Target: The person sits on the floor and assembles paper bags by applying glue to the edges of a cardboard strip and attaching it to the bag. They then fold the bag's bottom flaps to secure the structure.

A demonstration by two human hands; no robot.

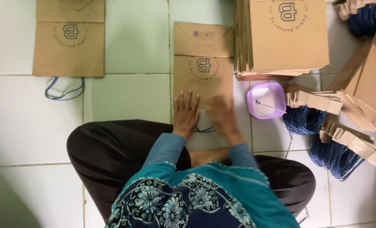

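Note:
A flat brown paper bag lies on the tiled floor straight in front of me, its folded bottom flap pointing away. My left hand presses flat on the bag's near edge, fingers spread. Beside it, my right hand also rests flat on the near edge and looks blurred. A bit of blue cord handle shows between the two wrists.
A finished brown bag with a blue cord handle lies at the far left. A tall stack of flat bags stands at the far right. A small purple tub holds white glue and a stick. Bundles of blue cords with paper strips lie right.

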